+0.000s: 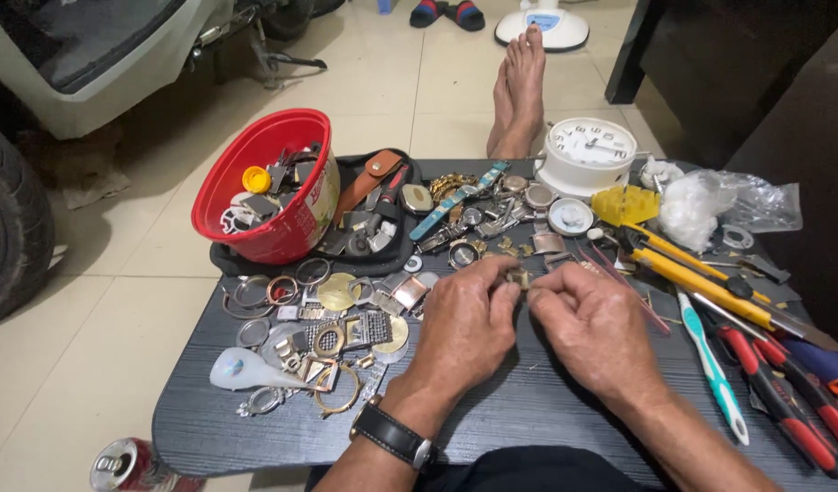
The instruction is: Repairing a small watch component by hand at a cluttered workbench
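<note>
Fingers of both hands pinch together on a small brass-coloured watch part, held just above the desk between the two hands. The left hand, with a dark-strapped wristwatch on its wrist, grips it from one side; the right hand closes on it from the other. The exact shape of the part is mostly hidden by the fingertips.

The part looks tiny and smooth, so it could probably slip from the pinch and vanish among the loose metal pieces lying all around it; the dark, grooved desk surface would make it hard to spot. A nudge from either wrist could also scatter the small bits close by.

Just beyond the watch part lie metal watch cases and bracelets, shiny and linked. Left of the part sit flat round rings and case backs, brass and steel, and farther left a red plastic tub stands tilted on a black pouch, filled with mixed parts. Right of the part lie yellow-handled cutters, a teal toothbrush and red-handled pliers. Beyond it to the right stand a white round clock and crumpled clear plastic. A drink can stands on the tiled floor, well to the left below the desk edge.
</note>
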